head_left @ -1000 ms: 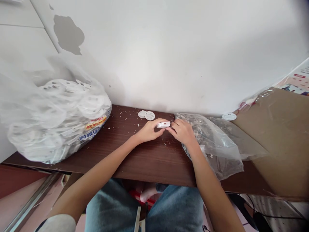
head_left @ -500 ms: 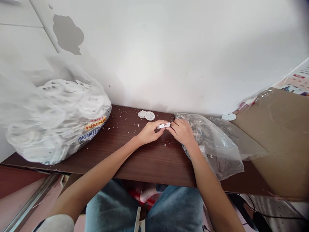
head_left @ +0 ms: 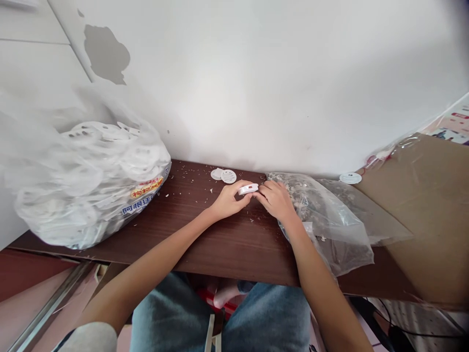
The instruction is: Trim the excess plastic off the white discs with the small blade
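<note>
The left hand point(head_left: 225, 201) grips a white round piece point(head_left: 248, 189) above the surface point(head_left: 227, 249), toward its back edge; the right hand point(head_left: 277, 201) has its fingers bent at the piece's right end, though whether they pinch it I cannot tell; many white discs fill the big bag point(head_left: 91, 181) by the left edge, while two loose discs point(head_left: 228, 176) lie near the back edge, outside it; small bits fill the clear bag point(head_left: 330, 220) toward the right, and others lie scattered.
</note>
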